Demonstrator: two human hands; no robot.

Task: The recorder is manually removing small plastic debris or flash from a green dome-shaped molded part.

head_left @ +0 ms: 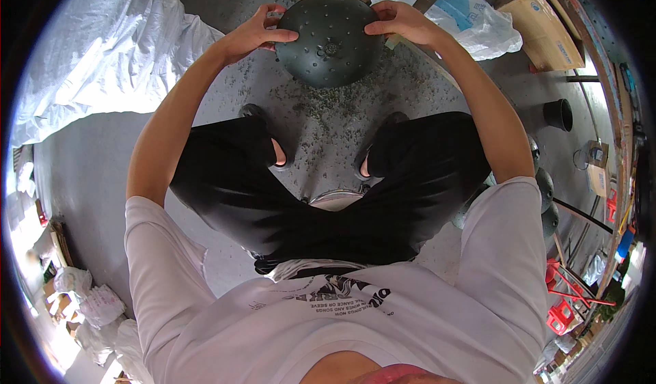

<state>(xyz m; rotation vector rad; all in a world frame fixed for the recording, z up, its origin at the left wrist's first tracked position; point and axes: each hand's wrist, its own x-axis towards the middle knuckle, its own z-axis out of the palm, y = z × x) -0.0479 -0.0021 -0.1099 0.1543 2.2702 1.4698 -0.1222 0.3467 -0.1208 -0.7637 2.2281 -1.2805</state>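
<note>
At the top middle is a dark green knobby dome (331, 46), round in outline, with small bumps over its face and a raised centre. My left hand (256, 35) grips its left edge, thumb lying on the face and fingers bent at the rim. On the opposite edge, my right hand (403, 23) holds it with the thumb on the face; its other fingers are partly hidden behind. A small piece of yellowish tape or scrap (393, 41) shows just below my right hand. The underside of the dome is hidden.
Dark crumbs (335, 111) litter the grey floor between my feet. White sheeting (116, 56) covers the left. To the right are clear plastic bags (478, 22), a cardboard box (540, 25), a black bucket (558, 115), more green domes (545, 186) and red frames (560, 316).
</note>
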